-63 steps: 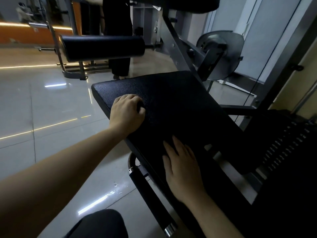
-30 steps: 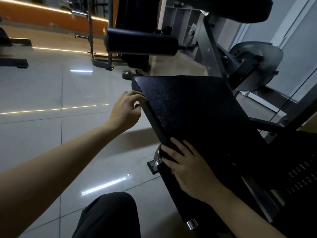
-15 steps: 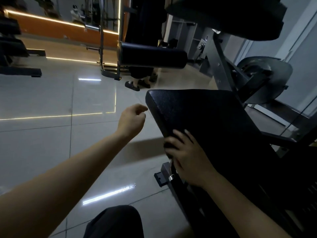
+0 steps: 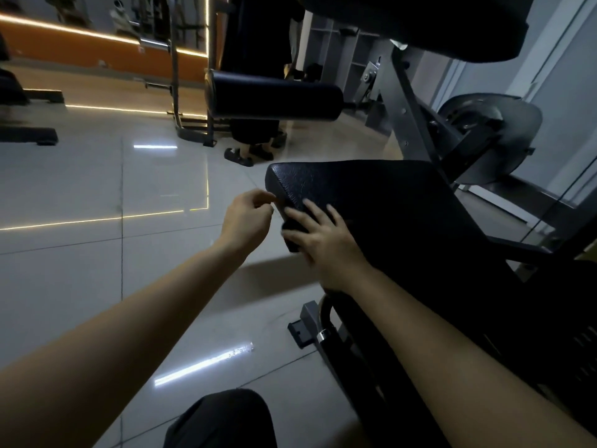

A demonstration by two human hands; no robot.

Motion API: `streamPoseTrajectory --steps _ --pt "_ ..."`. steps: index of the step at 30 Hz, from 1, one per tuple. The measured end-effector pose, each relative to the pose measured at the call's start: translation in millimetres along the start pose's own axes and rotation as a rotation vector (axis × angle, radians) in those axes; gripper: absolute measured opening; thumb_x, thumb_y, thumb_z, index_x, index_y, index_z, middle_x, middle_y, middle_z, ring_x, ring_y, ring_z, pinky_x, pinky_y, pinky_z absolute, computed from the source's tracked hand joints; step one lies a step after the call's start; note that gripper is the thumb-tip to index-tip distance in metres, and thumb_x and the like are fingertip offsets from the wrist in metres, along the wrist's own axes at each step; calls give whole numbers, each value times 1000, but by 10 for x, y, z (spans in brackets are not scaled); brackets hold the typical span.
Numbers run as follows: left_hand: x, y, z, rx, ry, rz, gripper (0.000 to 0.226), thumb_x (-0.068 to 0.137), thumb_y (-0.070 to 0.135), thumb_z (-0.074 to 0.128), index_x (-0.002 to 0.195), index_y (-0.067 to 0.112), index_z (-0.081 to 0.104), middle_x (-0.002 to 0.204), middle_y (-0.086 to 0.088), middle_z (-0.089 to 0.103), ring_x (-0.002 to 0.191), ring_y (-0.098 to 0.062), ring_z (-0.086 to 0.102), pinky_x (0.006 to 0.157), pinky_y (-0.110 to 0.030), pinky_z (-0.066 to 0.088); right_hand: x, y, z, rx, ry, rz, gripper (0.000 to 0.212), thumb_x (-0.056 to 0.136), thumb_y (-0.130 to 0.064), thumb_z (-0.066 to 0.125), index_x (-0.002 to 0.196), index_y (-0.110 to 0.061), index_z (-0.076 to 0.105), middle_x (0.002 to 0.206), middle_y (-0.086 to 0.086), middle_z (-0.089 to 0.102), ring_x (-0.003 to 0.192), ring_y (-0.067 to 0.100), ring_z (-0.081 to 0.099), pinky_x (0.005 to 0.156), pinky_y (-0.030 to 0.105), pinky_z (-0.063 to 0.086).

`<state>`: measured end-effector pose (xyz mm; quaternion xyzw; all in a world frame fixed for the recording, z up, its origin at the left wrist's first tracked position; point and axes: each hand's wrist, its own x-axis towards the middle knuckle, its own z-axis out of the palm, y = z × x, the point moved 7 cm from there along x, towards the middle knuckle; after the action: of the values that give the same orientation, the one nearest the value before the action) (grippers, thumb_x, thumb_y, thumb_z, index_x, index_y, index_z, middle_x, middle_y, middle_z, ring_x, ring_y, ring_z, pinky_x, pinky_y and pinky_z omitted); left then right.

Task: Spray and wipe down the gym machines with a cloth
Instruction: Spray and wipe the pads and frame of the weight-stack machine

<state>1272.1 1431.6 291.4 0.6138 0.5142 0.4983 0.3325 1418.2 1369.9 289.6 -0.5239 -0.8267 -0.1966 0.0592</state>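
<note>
At the seat pad's left edge: both hands meet, near the front corner.
Seat pad (image 4: 381,215): black, textured, tilted, part of a gym machine with a grey frame (image 4: 410,101).
Right hand (image 4: 318,236): fingers spread, palm down on the pad's edge, pressing on something dark under the fingers; whether that is a cloth I cannot tell.
Left hand (image 4: 247,218): off the pad, just beside its edge, fingers curled loosely with thumb and forefinger close together; nothing visible between them.
Roller pad (image 4: 274,98): black cylinder, above and beyond the seat pad.
Floor (image 4: 97,195): glossy pale tiles with light streaks.
Background: another person's feet in dark shoes (image 4: 240,156) behind the roller.
Bottom: the wearer's dark-clothed knee (image 4: 223,421).
</note>
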Motion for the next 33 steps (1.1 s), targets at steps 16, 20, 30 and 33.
streamPoseTrajectory --steps 16,20,30,33 --pt "-585 769 511 149 51 271 27 87 15 52 106 15 71 108 -3 57 105 -26 58 93 -47 50 -1988 -205 -145 158 -49 247 41 95 -29 51 135 -35 57 166 -4 18 150 28 24 117 58 26" --pt "-757 964 909 275 -47 370 29 84 17 53 103 15 74 111 -9 62 108 -31 54 93 -39 44 -2614 -247 -131 200 -46 255 35 97 -29 49 128 -32 65 166 -6 20 152 21 19 118 56 23" --pt "-860 964 1686 756 -242 561 41 87 36 49 115 12 67 122 -11 60 116 -36 50 101 -46 36 -3405 -213 -141 403 31 594 42 102 -51 33 144 -57 35 168 -8 -12 155 19 -4 117 45 25" --pt "-809 876 1777 868 -219 591 52 90 45 45 125 10 61 127 -15 54 120 -38 47 108 -50 32 -3399 -70 -62 448 4 924 48 92 -73 1 139 -75 -5 158 -18 -36 150 12 -16 122 47 22"
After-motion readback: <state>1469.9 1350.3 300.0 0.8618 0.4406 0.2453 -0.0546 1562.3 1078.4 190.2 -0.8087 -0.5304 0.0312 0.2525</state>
